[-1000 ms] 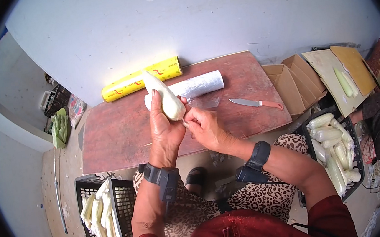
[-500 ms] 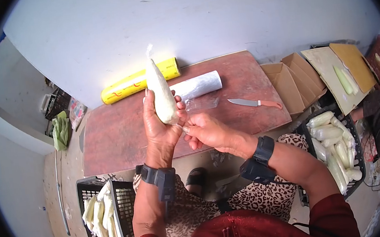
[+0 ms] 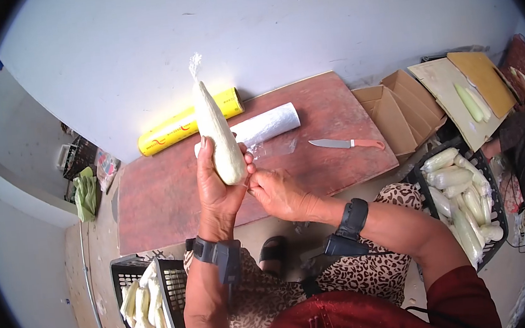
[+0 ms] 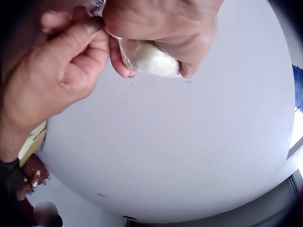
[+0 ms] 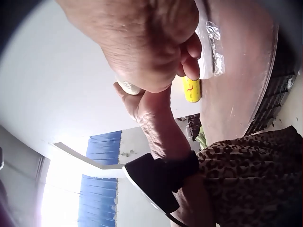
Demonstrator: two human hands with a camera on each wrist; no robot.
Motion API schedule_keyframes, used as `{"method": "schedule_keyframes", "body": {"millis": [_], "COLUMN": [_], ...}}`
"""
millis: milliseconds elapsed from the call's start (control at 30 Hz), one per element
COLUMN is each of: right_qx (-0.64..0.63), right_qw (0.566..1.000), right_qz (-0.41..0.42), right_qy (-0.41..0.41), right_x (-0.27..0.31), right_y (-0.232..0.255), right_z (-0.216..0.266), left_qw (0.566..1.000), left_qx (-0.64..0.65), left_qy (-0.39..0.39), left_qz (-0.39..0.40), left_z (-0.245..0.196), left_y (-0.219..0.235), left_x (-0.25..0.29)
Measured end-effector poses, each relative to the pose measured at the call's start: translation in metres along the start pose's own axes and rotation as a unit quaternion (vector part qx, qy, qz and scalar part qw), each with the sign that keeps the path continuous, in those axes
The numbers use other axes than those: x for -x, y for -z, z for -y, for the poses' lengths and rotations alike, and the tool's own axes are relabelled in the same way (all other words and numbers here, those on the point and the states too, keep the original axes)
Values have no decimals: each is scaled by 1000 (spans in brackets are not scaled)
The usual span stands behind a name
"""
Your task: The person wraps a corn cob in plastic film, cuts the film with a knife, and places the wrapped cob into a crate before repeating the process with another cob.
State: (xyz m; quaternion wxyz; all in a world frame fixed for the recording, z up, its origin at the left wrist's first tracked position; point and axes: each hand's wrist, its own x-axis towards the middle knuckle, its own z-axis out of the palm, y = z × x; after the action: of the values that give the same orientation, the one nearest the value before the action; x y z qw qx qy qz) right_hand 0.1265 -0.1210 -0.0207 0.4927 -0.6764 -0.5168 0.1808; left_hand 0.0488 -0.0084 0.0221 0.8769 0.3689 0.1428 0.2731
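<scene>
A pale long vegetable (image 3: pixel 221 139) in clear film stands nearly upright above the table, its twisted film tail at the top. The left hand (image 3: pixel 219 190) grips its thick lower end, thumb on one side and fingers round the other. At that lower end the right hand (image 3: pixel 283 195) pinches the film between thumb and finger. In the left wrist view, film stretches from the wrapped end (image 4: pixel 156 64) to the fingertips of the right hand (image 4: pixel 61 71). The right wrist view shows the back of the right hand (image 5: pixel 142 42), which hides the pinch.
On the red table (image 3: pixel 165 199) lie a yellow roll (image 3: pixel 171 133), a white film roll (image 3: pixel 268 122) and a knife (image 3: pixel 343 143). Black crates of wrapped vegetables stand left (image 3: pixel 173 286) and right (image 3: pixel 495 205). Cardboard (image 3: pixel 396 113) is beyond the table's right side; another person (image 3: pixel 521 158) is at far right.
The vegetable has turned more upright, its film tail now rising above it. The right hand has shifted slightly and stays at the lower end. The view has moved a little.
</scene>
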Motion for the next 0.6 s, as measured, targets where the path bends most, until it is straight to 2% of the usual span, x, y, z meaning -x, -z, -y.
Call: {"method": "schedule_keyframes", "body": {"millis": [67,167,267,367,467,500,600], "right_qx": [-22,-183,-212,-169,-99,-59,91], "right_qw": [1000,971,964,968,960,961,963], "right_qz": [-8,94,92,115,173,190,241], "right_qy": [-3,-119,-127,-147,-195,-191,-82], "right_x": [2,1,4,10,18,23,35], "right_y": [-1,2,-4,2,7,0,6], "right_z": [1,3,-3,3,2,-11,-25], "left_qw": [1000,998,996,993,989,985,973], "left_qx": [-1,-16,-39,-46,-48,-43,-87], "left_qy": [-1,3,22,64,118,142,200], "left_qz": [31,63,81,85,76,87,83], "left_z": [0,3,4,8,18,21,33], "left_y": [1,0,1,7,15,20,36], "left_x": [2,5,6,9,17,20,29]}}
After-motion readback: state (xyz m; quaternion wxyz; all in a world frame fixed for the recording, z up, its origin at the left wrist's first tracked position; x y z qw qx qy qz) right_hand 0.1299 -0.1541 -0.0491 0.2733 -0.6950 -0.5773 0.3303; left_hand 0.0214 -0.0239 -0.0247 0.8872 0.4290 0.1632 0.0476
